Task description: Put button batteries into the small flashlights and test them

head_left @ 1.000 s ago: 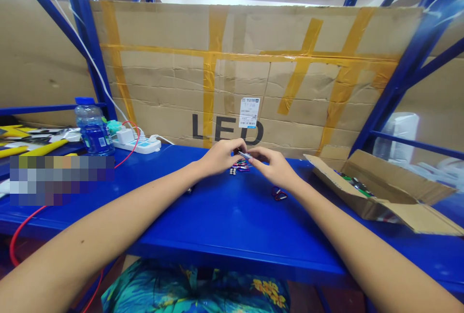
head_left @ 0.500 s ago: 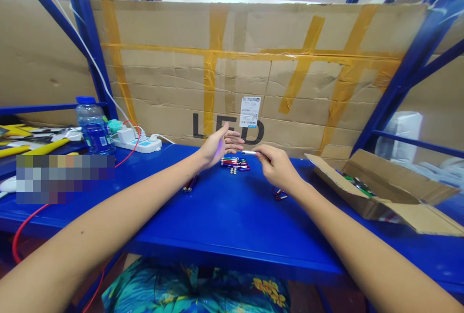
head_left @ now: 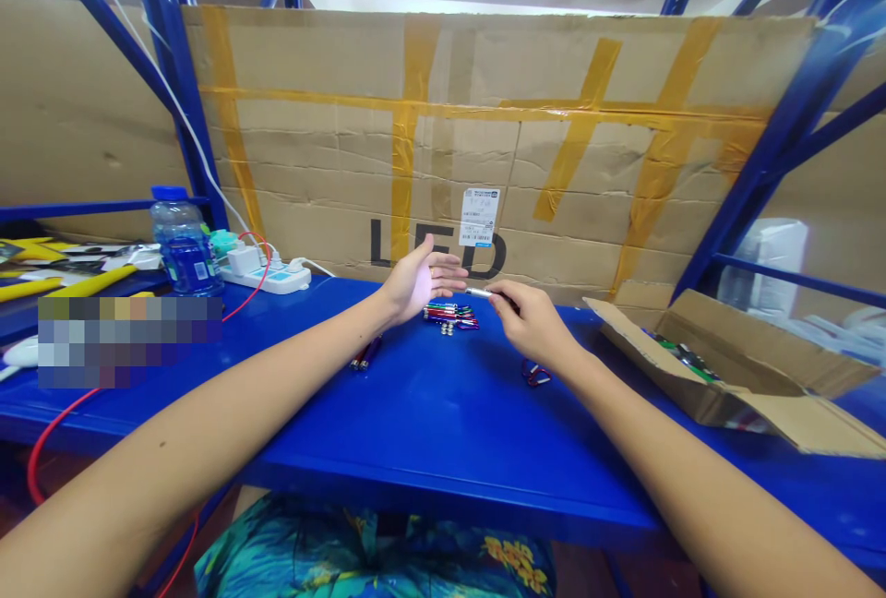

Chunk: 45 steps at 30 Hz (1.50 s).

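My right hand is closed around a small silver flashlight, its front end pointing left. My left hand is held up with the fingers stretched out and the palm facing the flashlight. A pale glow lies on that palm. Below the hands, a row of colourful slim metal tubes with clips lies on the table, and several small button cells sit just in front of it. Two dark red tubes lie near my left wrist. A red carabiner rests under my right wrist.
On the right stands an open cardboard box with small coloured items inside. A bottle of blue liquid and a white power strip are at the back left. A large cardboard sheet closes off the back of the blue table.
The glow on my left palm looks brighter and whiter. My hands keep nearly the same pose, with more of the silver flashlight showing. The view has shifted slightly.
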### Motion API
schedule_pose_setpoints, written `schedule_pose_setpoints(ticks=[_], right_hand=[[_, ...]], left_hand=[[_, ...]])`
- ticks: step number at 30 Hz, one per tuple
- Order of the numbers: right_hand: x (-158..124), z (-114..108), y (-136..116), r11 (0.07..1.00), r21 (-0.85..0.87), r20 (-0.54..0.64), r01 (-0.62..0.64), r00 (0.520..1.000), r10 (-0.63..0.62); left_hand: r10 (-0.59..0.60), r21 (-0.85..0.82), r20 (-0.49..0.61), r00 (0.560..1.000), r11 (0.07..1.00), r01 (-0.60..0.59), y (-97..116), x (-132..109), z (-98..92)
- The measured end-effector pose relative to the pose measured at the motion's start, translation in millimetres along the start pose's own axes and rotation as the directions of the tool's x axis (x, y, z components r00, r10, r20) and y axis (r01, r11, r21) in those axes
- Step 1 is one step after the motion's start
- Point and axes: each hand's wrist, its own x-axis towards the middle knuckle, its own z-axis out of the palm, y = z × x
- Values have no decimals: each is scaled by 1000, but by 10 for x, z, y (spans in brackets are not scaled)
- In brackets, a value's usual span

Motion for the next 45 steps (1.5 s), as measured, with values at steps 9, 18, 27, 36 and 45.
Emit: schedule_pose_setpoints(ticks=[9, 18, 27, 36, 45], right_hand=[[-4, 0, 0, 1000, 4, -12, 0, 1000, 0], [-7, -2, -22, 1000, 12, -12, 10, 1000, -10], [-10, -10, -32, 999, 33, -40, 28, 999, -27], [-3, -13, -27, 999, 45, -48, -10, 999, 12], [-3, -6, -15, 999, 51, -66, -16, 998, 19]], left_hand=[[10, -27, 10, 1000, 1000, -9, -14, -33, 33], [5, -29, 21, 1000, 1000, -4, -5, -48, 48], [7, -53, 76, 997, 999, -3, -9, -48, 39], [5, -55, 23, 1000, 998, -4, -24, -16, 46], [10, -15, -6, 1000, 1000, -10, -39, -9, 38]])
